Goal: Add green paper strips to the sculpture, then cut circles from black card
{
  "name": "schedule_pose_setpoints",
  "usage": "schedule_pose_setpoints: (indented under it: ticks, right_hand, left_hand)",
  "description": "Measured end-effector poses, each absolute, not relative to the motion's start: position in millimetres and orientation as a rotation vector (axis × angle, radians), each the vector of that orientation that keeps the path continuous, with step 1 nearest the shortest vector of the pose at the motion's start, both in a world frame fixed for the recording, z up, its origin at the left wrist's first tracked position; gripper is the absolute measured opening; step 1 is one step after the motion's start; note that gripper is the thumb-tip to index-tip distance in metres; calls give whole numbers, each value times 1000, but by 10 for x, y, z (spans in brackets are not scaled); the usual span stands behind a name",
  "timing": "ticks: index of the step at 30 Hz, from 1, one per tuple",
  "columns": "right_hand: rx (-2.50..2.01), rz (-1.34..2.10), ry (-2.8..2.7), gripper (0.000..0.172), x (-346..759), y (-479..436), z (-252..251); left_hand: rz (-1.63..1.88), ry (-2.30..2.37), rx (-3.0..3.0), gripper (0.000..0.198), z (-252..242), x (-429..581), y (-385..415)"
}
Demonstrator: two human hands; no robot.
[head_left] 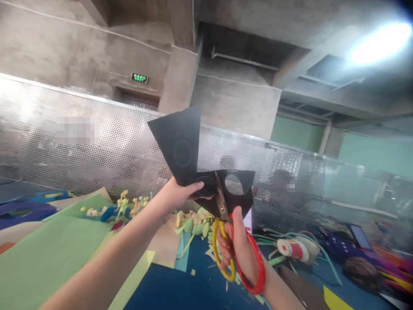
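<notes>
A black sheet of paper or thin foam (185, 137) is pinched in my left hand (185, 191), thumb on the near side. It has drawn circle outlines and one round hole cut through its right part. My right hand (240, 241) grips scissors (222, 206) with one yellow and one red handle loop. Their blades point up and lie against the black sheet between the hole and my left thumb. Whether the blades are parted I cannot make out.
On the blue table (167, 284) lie green sheets (58, 245), small cut flower shapes (193, 224) and scraps. A red-and-white spool (292, 249) with cords stands at the right. A perforated metal partition (106, 150) rises behind the table.
</notes>
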State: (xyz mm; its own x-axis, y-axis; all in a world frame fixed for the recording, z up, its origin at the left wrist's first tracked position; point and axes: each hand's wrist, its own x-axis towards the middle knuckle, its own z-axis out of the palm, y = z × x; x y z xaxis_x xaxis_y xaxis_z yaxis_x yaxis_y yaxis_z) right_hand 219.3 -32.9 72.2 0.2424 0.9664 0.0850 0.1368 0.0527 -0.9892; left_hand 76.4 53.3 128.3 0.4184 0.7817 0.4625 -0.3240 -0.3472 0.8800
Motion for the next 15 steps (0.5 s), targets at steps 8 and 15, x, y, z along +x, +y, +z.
schedule_pose_setpoints:
  ticks: [8, 15]
  right_hand:
    - [-1421, 891, -1217, 69, 2205, -324, 696]
    - [-1389, 886, -1257, 66, 2174, -352, 693]
  left_hand:
    - [1159, 359, 1581, 27, 1275, 642, 636]
    - [1101, 394, 1622, 27, 1297, 541, 691]
